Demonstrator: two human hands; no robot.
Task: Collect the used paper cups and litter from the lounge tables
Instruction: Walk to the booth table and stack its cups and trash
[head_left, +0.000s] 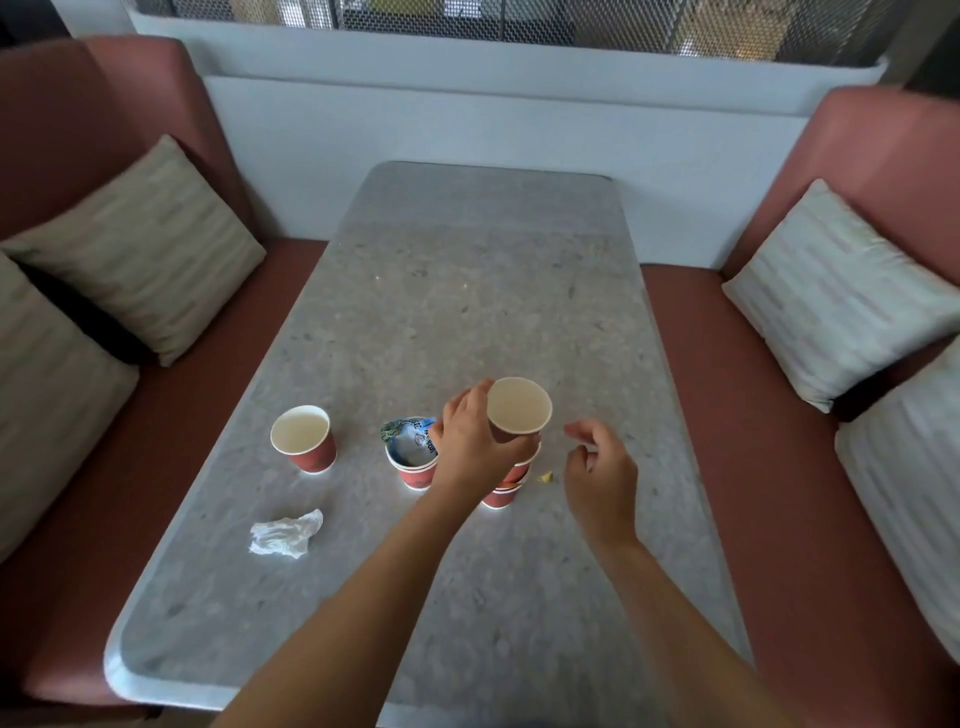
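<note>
My left hand (470, 447) grips a red paper cup (519, 406) by its side, holding it on top of a stack of nested red cups (503, 493) on the grey table (467, 291). Just to the right, my right hand (600, 470) hovers with fingers apart and holds nothing. Left of the stack stand two nested cups (415, 470) stuffed with a blue-and-white wrapper (410, 436). A single empty red cup (304, 439) stands farther left. A crumpled white tissue (285, 534) lies near the front left. A small yellow scrap (545, 476) lies beside the stack.
Red-brown sofas flank the table, with striped cushions on the left (150, 249) and right (836, 296). A white wall panel (493, 119) with metal mesh above it closes off the far end.
</note>
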